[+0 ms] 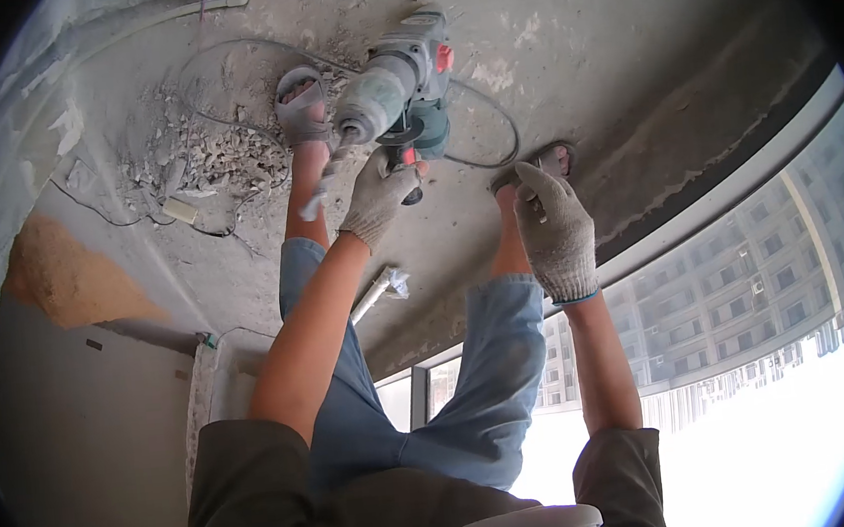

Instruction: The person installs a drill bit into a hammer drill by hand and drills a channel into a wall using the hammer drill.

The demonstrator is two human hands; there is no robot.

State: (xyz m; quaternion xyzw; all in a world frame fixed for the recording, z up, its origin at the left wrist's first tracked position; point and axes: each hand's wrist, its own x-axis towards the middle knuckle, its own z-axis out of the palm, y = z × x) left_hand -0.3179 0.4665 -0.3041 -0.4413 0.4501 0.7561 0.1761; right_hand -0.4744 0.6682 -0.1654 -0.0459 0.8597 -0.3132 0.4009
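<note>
A rotary hammer drill [392,90], dusty grey-green with red parts, hangs or rests in front of my feet; I cannot tell which. Its long spiral drill bit [329,176] points down and left in the picture. My left hand [381,192], in a whitish knitted glove, is closed round the drill's side handle [413,192]. Off to the right, apart from the drill, my right hand [556,227] wears a similar glove. Its fingers are curled in, and whatever they may hold is hidden. The drill's dark cable [504,116] loops across the floor.
Broken rubble [222,155] lies around my left foot [303,103]. A pale rectangular block [179,210] sits near a thin cable. My right foot [553,160] stands by the low ledge. A white tube [375,296] lies behind my legs. Curved windows [744,275] show buildings outside.
</note>
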